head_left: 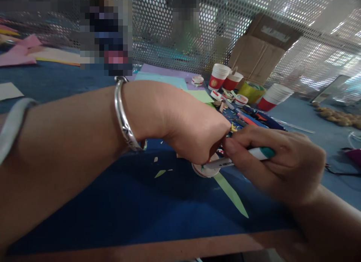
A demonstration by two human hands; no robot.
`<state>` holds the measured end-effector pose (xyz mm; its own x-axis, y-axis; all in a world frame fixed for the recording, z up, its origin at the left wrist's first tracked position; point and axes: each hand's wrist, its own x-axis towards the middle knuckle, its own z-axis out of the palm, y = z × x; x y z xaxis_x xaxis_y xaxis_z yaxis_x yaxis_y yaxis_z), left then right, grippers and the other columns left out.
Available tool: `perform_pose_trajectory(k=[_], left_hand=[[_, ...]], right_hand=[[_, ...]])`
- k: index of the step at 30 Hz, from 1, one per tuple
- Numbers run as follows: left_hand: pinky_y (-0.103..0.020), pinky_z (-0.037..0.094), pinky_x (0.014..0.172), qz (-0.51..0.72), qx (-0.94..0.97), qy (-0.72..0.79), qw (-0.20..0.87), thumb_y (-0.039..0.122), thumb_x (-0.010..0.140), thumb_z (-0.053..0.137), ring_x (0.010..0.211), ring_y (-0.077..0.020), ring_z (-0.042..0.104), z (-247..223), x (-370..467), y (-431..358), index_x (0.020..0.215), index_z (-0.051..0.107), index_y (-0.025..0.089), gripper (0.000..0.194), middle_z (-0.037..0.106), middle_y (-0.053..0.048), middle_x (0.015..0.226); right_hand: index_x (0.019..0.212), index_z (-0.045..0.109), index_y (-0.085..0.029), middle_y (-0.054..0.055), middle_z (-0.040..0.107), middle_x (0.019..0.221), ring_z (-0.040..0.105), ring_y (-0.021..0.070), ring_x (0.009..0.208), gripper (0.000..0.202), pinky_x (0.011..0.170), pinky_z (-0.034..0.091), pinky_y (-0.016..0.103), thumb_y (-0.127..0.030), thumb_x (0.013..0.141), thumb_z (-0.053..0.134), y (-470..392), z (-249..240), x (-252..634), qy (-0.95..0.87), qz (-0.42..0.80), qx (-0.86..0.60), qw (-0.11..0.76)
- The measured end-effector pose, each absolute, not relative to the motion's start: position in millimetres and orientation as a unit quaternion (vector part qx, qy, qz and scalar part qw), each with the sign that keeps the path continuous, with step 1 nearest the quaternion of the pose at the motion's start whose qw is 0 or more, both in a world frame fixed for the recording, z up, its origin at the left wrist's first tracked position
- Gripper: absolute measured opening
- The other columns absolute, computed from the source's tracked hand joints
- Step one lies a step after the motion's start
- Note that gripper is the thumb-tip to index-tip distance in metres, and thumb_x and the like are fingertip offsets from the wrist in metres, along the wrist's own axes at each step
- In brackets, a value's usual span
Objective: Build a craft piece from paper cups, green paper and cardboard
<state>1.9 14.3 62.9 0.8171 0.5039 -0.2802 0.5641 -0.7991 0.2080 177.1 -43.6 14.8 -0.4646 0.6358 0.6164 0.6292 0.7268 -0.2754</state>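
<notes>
My right hand point(276, 160) is closed on a white marker point(221, 163) with a green end, its tip pointing left at a small round white piece point(207, 171). My left hand point(197, 130), a silver bangle at its wrist, bends over the same round piece; its fingers curl down out of sight, so what they hold is hidden. A long pale green paper strip point(232, 196) lies beside the round piece on the dark blue surface. Small paper scraps point(160, 174) are to the left.
Behind my hands are white and red paper cups point(218, 76), a yellow-green tape roll point(251, 92), pens point(249, 119) and coloured sheets point(163, 79). A cardboard piece point(254, 55) leans on a perforated metal screen. Pink paper point(21, 53) lies at the far left.
</notes>
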Motion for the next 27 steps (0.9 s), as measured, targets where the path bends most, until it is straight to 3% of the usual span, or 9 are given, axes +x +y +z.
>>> perform_pose_trajectory(k=[4, 10, 17, 23, 27], left_hand=[[-0.035, 0.046, 0.076, -0.097, 0.942, 0.287, 0.147, 0.013, 0.076, 0.052, 0.058, -0.0156, 0.057, 68, 0, 8, 0.064, 0.071, 0.015, 0.022, 0.063, -0.001, 0.049], [-0.026, 0.044, 0.065, -0.129, 0.934, 0.288, 0.168, 0.02, 0.081, 0.055, 0.049, -0.0106, 0.048, 66, 3, 13, 0.068, 0.077, 0.016, 0.026, 0.064, 0.0, 0.048], [-0.022, 0.037, 0.051, -0.137, 0.918, 0.284, 0.242, 0.019, 0.081, 0.059, 0.052, -0.0113, 0.057, 65, 2, 22, 0.084, 0.081, 0.024, 0.023, 0.076, -0.001, 0.069], [-0.021, 0.036, 0.05, -0.149, 0.908, 0.289, 0.264, 0.019, 0.082, 0.059, 0.05, -0.0104, 0.055, 63, 2, 28, 0.09, 0.082, 0.026, 0.026, 0.072, 0.002, 0.061], [-0.021, 0.039, 0.056, -0.16, 0.904, 0.288, 0.274, 0.016, 0.081, 0.058, 0.059, -0.0119, 0.059, 62, 2, 30, 0.094, 0.082, 0.026, 0.03, 0.076, 0.002, 0.072]], right_hand=[[0.065, 0.058, -0.026, -0.003, 0.064, 0.057, 0.057, 0.0132, 0.047, 0.025, 0.044, 0.037, 0.028, -0.022, 0.089, 0.063, -46, 16, 180, -0.848, 0.005, -0.371, 0.378], [0.065, 0.055, -0.026, -0.004, 0.058, 0.054, 0.047, 0.0127, 0.043, 0.027, 0.044, 0.036, 0.03, -0.025, 0.091, 0.063, -50, 18, 185, -0.792, -0.011, -0.438, 0.426], [0.057, 0.052, -0.023, -0.006, 0.048, 0.047, 0.04, 0.0098, 0.042, 0.034, 0.042, 0.031, 0.028, -0.026, 0.089, 0.066, -47, 21, 188, -0.762, 0.001, -0.461, 0.455], [0.059, 0.057, -0.022, -0.005, 0.053, 0.049, 0.043, 0.0089, 0.041, 0.031, 0.041, 0.033, 0.025, -0.022, 0.089, 0.064, -44, 21, 188, -0.798, 0.051, -0.426, 0.422], [0.061, 0.056, -0.021, -0.004, 0.058, 0.053, 0.048, 0.0078, 0.043, 0.028, 0.044, 0.037, 0.022, -0.018, 0.089, 0.061, -43, 18, 187, -0.843, 0.044, -0.374, 0.384]])
